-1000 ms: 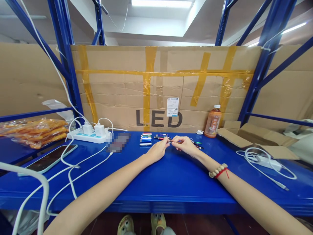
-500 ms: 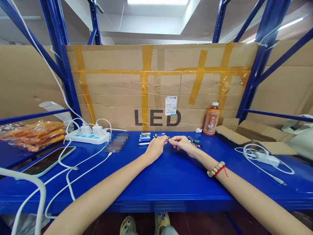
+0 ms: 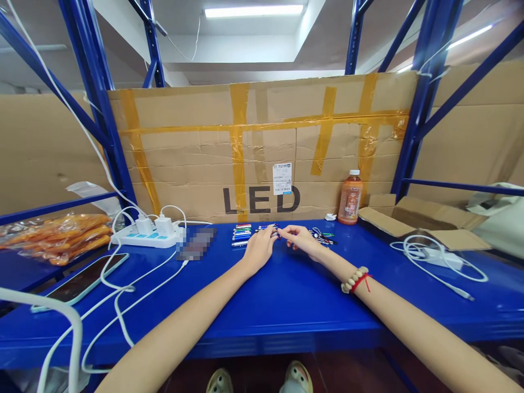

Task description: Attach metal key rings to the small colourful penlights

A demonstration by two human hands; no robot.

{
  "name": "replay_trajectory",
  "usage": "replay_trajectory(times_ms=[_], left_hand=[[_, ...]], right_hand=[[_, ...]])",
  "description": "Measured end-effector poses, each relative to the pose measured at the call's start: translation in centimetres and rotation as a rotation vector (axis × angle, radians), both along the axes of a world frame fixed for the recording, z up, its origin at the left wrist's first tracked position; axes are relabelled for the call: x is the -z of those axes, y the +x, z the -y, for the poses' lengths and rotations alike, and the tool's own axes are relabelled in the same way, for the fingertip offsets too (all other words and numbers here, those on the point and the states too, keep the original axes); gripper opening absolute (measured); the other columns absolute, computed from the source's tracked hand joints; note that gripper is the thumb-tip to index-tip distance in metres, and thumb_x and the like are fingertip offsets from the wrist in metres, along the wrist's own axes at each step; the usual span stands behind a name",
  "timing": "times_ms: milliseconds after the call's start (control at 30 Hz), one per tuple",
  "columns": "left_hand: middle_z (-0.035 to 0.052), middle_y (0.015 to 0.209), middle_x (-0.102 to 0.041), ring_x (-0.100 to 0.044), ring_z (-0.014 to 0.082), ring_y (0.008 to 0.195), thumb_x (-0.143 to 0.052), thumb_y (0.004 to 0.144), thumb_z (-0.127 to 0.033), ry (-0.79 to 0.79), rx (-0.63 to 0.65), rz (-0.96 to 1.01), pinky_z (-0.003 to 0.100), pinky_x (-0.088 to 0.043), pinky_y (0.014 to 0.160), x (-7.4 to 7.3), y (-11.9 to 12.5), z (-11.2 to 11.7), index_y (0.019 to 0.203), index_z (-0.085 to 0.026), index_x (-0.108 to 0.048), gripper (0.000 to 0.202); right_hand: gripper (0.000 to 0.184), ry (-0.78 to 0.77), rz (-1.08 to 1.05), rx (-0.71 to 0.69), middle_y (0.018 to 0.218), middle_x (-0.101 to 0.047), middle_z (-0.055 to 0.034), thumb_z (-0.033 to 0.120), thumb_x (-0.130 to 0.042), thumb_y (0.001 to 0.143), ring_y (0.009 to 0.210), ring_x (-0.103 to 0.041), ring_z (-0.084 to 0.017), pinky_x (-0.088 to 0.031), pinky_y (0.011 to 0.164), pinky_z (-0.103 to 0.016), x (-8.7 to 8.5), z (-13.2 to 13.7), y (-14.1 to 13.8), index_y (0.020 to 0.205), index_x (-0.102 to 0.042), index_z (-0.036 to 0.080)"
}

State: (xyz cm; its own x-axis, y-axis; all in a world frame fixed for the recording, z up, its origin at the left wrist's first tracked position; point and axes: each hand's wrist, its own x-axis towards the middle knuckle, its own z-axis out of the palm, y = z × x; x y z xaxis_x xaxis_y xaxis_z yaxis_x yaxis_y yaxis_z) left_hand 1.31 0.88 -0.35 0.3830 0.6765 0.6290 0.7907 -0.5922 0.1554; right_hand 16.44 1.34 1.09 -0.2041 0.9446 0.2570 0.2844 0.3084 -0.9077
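Drifting toward 12 o'clock, my left hand (image 3: 258, 249) and right hand (image 3: 302, 240) are still pinching one tiny piece (image 3: 279, 234) between narrowed fingertips. So the fiddling is carrying on beside the row (image 3: 242, 233) at 11 o'clock.

Bare forearms (image 3: 196, 311), pale beaded bracelet (image 3: 354, 279) with red cord at right wrist, yellowish slippers (image 3: 298, 379).

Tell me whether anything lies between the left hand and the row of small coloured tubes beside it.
Nothing visible does. The left hand lies just right of the row of small tubes, with only bare blue shelf between them. Its fingers and the right hand pinch a small item.
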Motion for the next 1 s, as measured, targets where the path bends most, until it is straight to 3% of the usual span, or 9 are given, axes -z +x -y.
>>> replay_trajectory(times_ms=[133, 267, 367, 500, 733, 867, 1000], left_hand=[[0.0036, 0.096, -0.060, -0.056, 0.0181, 0.088, -0.034, 0.088, -0.026, -0.004, -0.009, -0.051, 0.029, -0.043, 0.074, -0.2, 0.1, 0.2, 0.095, -0.019, -0.045, 0.015], [0.0036, 0.097, -0.061, -0.056, 0.0183, 0.090, -0.032, 0.088, -0.029, -0.027, -0.020, -0.093, 0.028, -0.042, 0.075, -0.4, 0.1, 0.3, 0.096, -0.019, -0.047, 0.019], [0.0040, 0.095, -0.061, -0.057, 0.0192, 0.089, -0.031, 0.088, -0.029, -0.058, -0.036, -0.118, 0.029, -0.042, 0.075, -0.6, 0.1, 0.6, 0.097, -0.019, -0.048, 0.021], [0.0047, 0.095, -0.062, -0.057, 0.0195, 0.088, -0.032, 0.088, -0.029, -0.073, -0.052, -0.124, 0.030, -0.042, 0.074, -0.7, 0.1, 0.8, 0.097, -0.019, -0.049, 0.022], [0.0036, 0.095, -0.062, -0.057, 0.0196, 0.088, -0.031, 0.088, -0.031, -0.063, -0.044, -0.110, 0.029, -0.043, 0.073, -0.5, 0.1, 0.5, 0.097, -0.019, -0.049, 0.023], [0.0034, 0.095, -0.062, -0.057, 0.0196, 0.088, -0.031, 0.088, -0.031, -0.057, -0.049, -0.111, 0.029, -0.042, 0.073, -0.5, 0.1, 0.5, 0.096, -0.019, -0.049, 0.023], [0.0039, 0.094, -0.062, -0.058, 0.0198, 0.087, -0.031, 0.088, -0.031, -0.060, -0.053, -0.120, 0.029, -0.042, 0.072, -0.5, 0.1, 0.6, 0.096, -0.019, -0.050, 0.023]], right_hand=[[0.044, 0.127, 0.130, 0.125, 0.059, -0.054, -0.0013, 0.054, -0.053, 0.068, 0.049, -0.046, -0.007, -0.034, 0.043, -0.017, -0.9, -0.9, 1.7, 0.083, -0.059, 0.013], [0.030, 0.384, 0.443, 0.481, 0.079, -0.062, -0.0025, 0.046, -0.053, 0.071, 0.063, -0.053, -0.010, -0.037, 0.056, -0.019, -1.6, -1.4, 4.6, 0.077, -0.064, 0.019], [0.021, 0.348, 0.670, 0.595, 0.087, -0.062, -0.0009, 0.040, -0.055, 0.071, 0.075, -0.055, -0.012, -0.036, 0.061, -0.019, -1.4, -1.3, 5.7, 0.074, -0.066, 0.023], [0.023, 0.161, 0.755, 0.632, 0.082, -0.064, -0.0029, 0.039, -0.053, 0.071, 0.077, -0.056, -0.015, -0.035, 0.058, -0.020, -0.8, -1.3, 5.9, 0.079, -0.069, 0.023], [0.020, 0.081, 0.802, 0.671, 0.083, -0.063, -0.0041, 0.033, -0.053, 0.072, 0.080, -0.056, -0.016, -0.038, 0.061, -0.021, -0.5, -1.6, 6.9, 0.082, -0.068, 0.023], [0.026, 0.165, 0.819, 0.641, 0.101, -0.058, -0.0050, 0.025, -0.052, 0.074, 0.092, -0.053, -0.015, -0.039, 0.072, -0.022, 0.3, -2.2, 7.1, 0.098, -0.062, 0.022], [0.032, 0.295, 0.862, 0.466, 0.113, -0.052, -0.0058, 0.028, -0.045, 0.081, 0.104, -0.047, -0.017, -0.035, 0.084, -0.030, 1.4, -3.1, 6.7, 0.112, -0.054, 0.023]])
